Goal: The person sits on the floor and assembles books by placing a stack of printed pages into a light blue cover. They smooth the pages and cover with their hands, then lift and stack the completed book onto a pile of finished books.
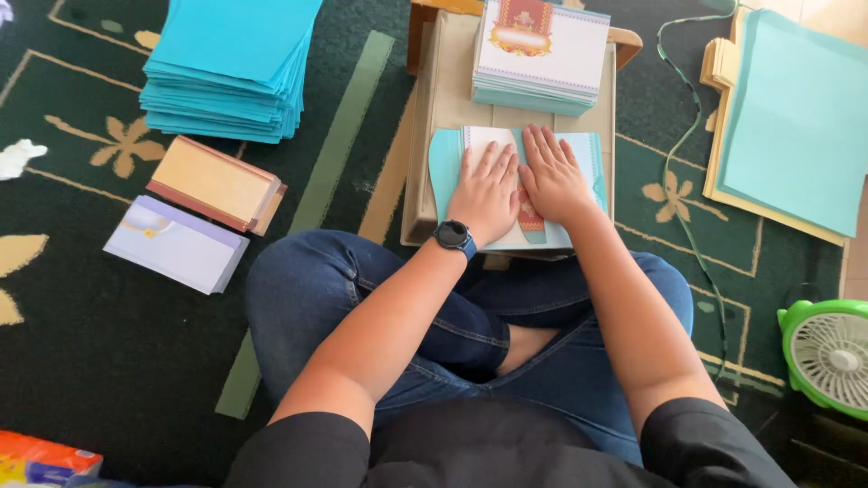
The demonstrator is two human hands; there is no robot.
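My left hand [485,190] and my right hand [551,176] lie flat, side by side, palms down on a white printed card [488,137] that rests on a teal envelope [444,163]. Both sit on a small beige low table [448,90] in front of my crossed legs. A black watch is on my left wrist. Behind my hands on the same table stands a stack of white printed cards [540,56] with a red and gold emblem.
On the dark green patterned carpet to the left lie a tall stack of teal envelopes [231,68], a brown-edged card stack [215,183] and a pale lilac card stack [174,244]. Large teal sheets [796,117] lie at right, a green fan [827,352] at lower right.
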